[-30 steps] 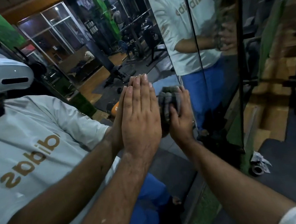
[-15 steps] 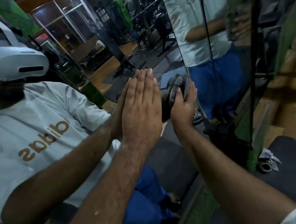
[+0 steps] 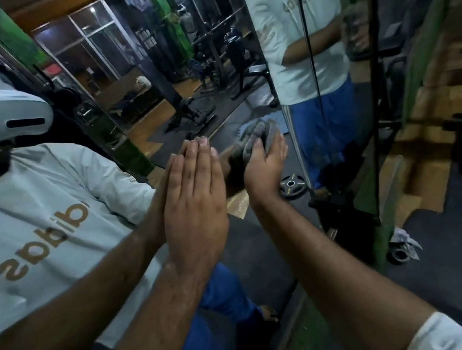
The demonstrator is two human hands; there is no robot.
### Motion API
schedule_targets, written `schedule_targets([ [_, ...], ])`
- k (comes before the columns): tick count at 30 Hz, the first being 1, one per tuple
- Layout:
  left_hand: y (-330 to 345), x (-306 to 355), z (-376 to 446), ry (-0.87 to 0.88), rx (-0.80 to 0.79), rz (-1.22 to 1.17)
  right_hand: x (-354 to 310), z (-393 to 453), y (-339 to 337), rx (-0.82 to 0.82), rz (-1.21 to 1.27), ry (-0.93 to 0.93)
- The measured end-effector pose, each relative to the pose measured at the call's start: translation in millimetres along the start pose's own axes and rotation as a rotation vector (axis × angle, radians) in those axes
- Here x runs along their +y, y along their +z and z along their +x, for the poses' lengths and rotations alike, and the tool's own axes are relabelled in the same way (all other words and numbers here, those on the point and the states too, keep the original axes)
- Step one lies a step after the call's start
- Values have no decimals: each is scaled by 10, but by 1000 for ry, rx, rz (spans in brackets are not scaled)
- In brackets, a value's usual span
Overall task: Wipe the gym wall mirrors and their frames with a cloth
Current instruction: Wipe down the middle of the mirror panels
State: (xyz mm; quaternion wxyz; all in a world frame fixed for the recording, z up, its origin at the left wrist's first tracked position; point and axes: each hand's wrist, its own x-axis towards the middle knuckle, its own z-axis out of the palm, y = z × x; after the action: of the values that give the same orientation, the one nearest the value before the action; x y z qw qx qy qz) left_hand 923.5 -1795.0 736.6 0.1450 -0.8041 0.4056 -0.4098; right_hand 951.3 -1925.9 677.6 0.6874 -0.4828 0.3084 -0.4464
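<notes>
Against the large wall mirror [image 3: 214, 72] on the left, the left hand [image 3: 196, 203] lies flat with straight fingers pressed to the glass, most likely to steady the body. Just right of it, the right hand [image 3: 262, 163] curls its fingers round a bunched grey cloth [image 3: 257, 135] and holds it on the glass, so the pad does the rubbing. Farther right, a thin dark vertical seam [image 3: 308, 54] splits the panes, and beyond it stands the dark upright frame edge [image 3: 377, 104]. Open glass above and to the right gives the cloth room to sweep; the braced palm blocks strokes leftward.
</notes>
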Motion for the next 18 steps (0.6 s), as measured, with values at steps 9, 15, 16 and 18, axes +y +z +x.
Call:
schedule_targets([
  [9,-248,-288,-352,-29,-48,52,462,-354,-83,-85,-156,-382],
  [15,-195,-388,-407,58,-73,53,-49,-667,113,-112,66,-149],
  [16,-197,-404,-415,59,-45,19,-123,-754,137,-184,35,-312],
  [18,-229,-458,-474,35,11,-47,-94,-861,148,-267,-88,-609],
])
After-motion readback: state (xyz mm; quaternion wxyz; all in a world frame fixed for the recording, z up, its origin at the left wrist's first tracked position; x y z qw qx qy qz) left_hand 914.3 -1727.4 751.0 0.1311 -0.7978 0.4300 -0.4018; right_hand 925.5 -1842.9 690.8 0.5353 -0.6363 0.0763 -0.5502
